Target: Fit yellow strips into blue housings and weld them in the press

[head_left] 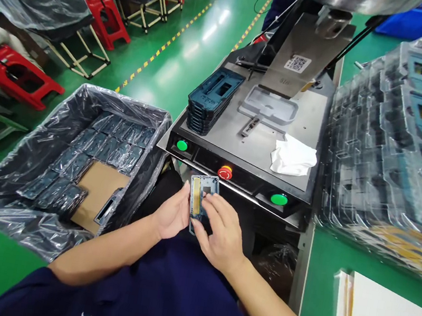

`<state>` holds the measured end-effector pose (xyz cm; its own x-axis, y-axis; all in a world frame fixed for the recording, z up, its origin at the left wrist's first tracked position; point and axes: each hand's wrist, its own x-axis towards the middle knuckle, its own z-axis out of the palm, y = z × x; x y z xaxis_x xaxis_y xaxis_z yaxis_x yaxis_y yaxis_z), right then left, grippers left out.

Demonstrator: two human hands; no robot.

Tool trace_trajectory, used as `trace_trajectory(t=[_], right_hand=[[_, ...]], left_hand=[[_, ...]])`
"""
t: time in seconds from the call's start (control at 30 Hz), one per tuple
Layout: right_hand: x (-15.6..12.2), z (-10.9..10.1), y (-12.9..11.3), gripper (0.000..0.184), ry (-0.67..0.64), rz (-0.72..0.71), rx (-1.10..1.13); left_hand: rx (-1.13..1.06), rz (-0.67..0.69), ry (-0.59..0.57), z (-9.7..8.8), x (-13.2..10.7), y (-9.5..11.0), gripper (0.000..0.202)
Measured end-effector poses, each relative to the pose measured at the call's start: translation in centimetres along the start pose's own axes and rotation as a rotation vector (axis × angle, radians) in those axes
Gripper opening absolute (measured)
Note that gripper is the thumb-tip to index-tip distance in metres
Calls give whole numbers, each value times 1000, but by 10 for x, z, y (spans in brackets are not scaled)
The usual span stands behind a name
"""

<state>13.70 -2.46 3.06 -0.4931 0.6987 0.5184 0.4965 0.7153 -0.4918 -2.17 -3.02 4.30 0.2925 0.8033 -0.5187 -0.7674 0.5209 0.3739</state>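
Both hands hold a small blue-grey plastic frame [202, 195] with a yellow strip down its left side, just in front of my lap. My left hand [173, 216] grips its left edge, fingers curled. My right hand [219, 230] covers its right and lower part, fingers closed over it. Just beyond the part is the front of a press machine [254, 149] with a grey nest fixture [269, 107] on its metal plate. A stack of dark blue frames [212, 100] stands on the plate's left side.
A plastic-lined box [73, 168] of blue parts with a cardboard sheet sits at my left. Stacked clear trays [397, 145] of parts fill the right. A white cloth [293, 156], two green buttons and a red stop button [225, 172] are on the machine. Red stools stand far left.
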Motion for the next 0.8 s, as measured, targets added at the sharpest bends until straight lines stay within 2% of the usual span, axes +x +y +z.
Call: trace_trajectory(t=[0.07, 0.13, 0.27, 0.33, 0.4, 0.43, 0.5, 0.57, 0.63, 0.7, 0.8], right_hand=[[-1, -2, -3, 68, -20, 141, -37], [-3, -1, -5, 82, -100, 241, -68], [1, -4, 0, 80, -226, 273, -76], [12, -14, 9, 78, -242, 234, -63], [31, -31, 24, 77, -224, 191, -80], [42, -42, 34, 76, -208, 182, -102], [70, -65, 59, 76, -173, 205, -167], [100, -86, 85, 79, -174, 272, -230], [130, -100, 111, 80, -204, 358, -312], [156, -108, 133, 79, -257, 470, -390], [186, -112, 162, 80, -320, 616, -448]], left_hand=[[-29, 30, -7, -1, 1, 0, 48], [-50, 52, 1, 0, 1, 0, 43], [-42, 99, 2, 2, 0, 1, 38], [27, 115, -21, 0, 0, 4, 44], [195, 183, 21, -8, 3, 9, 48], [327, 244, 83, -16, 5, 13, 49], [668, 401, 283, -37, 11, 24, 46], [1073, 531, 521, -65, 16, 38, 49], [1474, 589, 741, -96, 20, 53, 54], [1742, 558, 907, -125, 21, 66, 59], [1871, 330, 1047, -159, 19, 79, 70]])
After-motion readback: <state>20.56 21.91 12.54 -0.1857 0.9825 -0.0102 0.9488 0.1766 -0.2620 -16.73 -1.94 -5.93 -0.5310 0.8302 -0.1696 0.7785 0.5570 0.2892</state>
